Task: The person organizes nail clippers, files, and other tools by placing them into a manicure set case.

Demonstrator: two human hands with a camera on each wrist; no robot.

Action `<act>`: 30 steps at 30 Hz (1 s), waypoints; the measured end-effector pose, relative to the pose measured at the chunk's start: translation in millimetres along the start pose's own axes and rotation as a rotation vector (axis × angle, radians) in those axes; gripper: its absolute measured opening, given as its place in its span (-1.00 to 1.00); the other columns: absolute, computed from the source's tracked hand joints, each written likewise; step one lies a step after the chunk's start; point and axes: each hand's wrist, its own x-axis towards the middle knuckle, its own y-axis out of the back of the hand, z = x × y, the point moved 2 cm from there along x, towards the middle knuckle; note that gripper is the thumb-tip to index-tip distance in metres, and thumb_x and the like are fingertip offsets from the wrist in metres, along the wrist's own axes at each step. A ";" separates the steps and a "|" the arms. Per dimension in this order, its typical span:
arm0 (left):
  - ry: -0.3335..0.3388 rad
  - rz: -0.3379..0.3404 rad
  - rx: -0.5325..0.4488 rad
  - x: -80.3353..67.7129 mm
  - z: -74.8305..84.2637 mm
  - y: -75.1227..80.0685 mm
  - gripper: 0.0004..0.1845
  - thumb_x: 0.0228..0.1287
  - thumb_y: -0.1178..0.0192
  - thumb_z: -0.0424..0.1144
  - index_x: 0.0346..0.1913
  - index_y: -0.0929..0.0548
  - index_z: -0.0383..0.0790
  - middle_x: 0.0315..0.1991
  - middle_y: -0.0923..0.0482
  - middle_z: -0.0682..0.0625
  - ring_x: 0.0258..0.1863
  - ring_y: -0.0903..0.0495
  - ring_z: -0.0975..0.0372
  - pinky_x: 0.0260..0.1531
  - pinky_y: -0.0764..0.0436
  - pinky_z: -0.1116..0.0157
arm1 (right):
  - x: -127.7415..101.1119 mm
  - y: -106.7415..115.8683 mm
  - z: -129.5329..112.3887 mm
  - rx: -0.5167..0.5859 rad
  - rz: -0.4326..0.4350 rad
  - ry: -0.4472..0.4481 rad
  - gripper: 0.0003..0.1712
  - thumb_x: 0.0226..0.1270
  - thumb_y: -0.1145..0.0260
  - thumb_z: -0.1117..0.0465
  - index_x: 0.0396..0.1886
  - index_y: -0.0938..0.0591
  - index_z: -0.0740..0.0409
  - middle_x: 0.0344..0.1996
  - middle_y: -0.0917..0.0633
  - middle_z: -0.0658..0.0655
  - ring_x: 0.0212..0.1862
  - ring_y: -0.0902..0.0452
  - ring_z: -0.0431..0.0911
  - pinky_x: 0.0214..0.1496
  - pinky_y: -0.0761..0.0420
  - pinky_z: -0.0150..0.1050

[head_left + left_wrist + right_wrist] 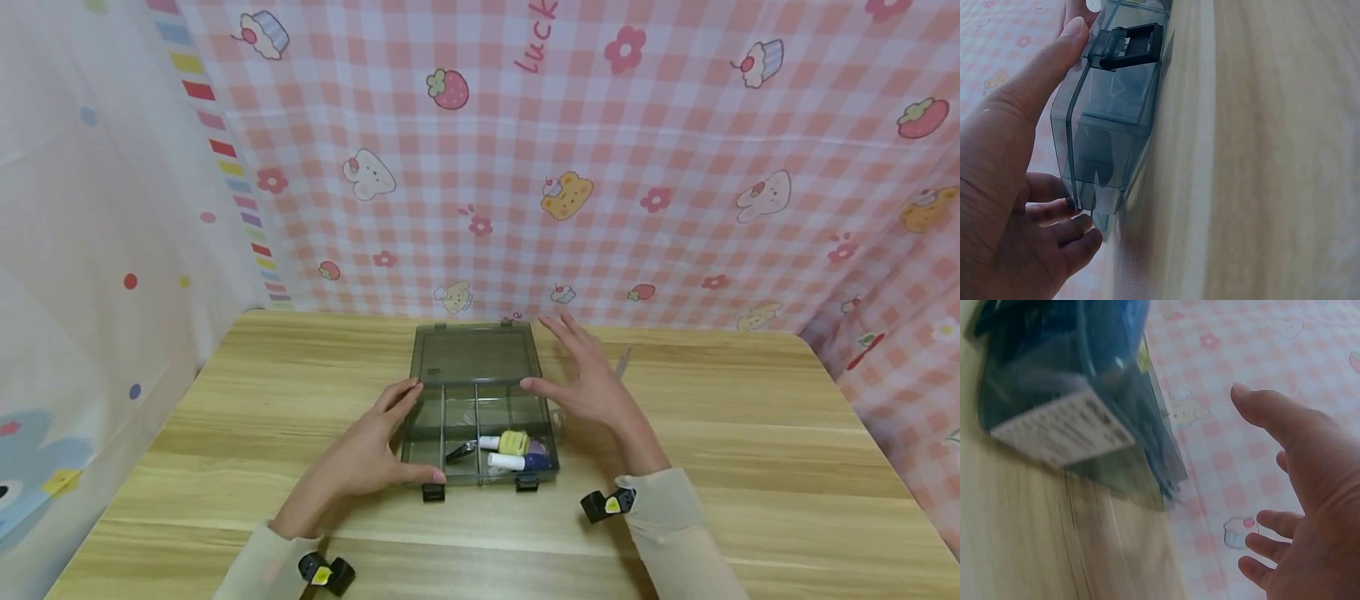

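Note:
A smoky see-through compartment box (459, 414) sits on the table with its hinged lid (476, 354) swung back. My left hand (367, 450) grips its left side, thumb on the front rim near a black latch (1135, 47), fingers at the far left. Inside, toward the front, lie a nail clipper (461, 452), a yellow nail polish bottle (513, 442) and a dark blue nail polish bottle (536, 462), both with white caps. Something purple shows behind them. My right hand (592, 387) hovers by the box's right side, fingers spread and holding nothing.
A thin pale stick-like object (623, 362) lies behind my right hand, partly hidden. The wooden table (750, 433) ends at a pink checked cloth (495, 167). A white printed label (1066, 428) is on the box's side wall.

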 end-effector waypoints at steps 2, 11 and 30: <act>0.001 0.002 -0.003 -0.3 -0.2 0.1 0.42 -0.17 -0.49 0.47 0.67 -0.02 -0.11 0.68 0.10 0.01 0.58 -0.19 -0.09 0.40 -0.44 -0.14 | 0.2 2.8 4.3 -0.002 0.008 -0.016 0.12 0.19 -0.54 -0.21 0.65 -0.13 -0.35 0.69 0.06 0.14 0.66 0.15 0.29 0.46 -0.06 0.56; -0.006 0.000 -0.006 -0.3 0.3 0.3 0.41 -0.16 -0.49 0.47 0.67 -0.03 -0.13 0.68 0.09 0.00 0.58 -0.18 -0.08 0.40 -0.44 -0.14 | 3.0 11.0 23.1 -0.027 0.060 -0.043 0.16 0.20 -0.54 -0.16 0.67 -0.11 -0.15 0.65 -0.08 0.27 0.66 0.09 0.24 0.53 -0.02 0.48; -0.001 0.003 0.017 -0.4 0.3 0.5 0.42 -0.17 -0.47 0.50 0.67 -0.02 -0.12 0.68 0.10 0.00 0.56 -0.22 -0.10 0.39 -0.45 -0.13 | -1.0 10.0 48.9 -0.045 0.041 -0.199 0.02 0.35 -0.46 -0.02 0.64 -0.15 0.13 0.44 -0.38 0.43 0.43 -0.28 0.35 0.47 -0.30 0.37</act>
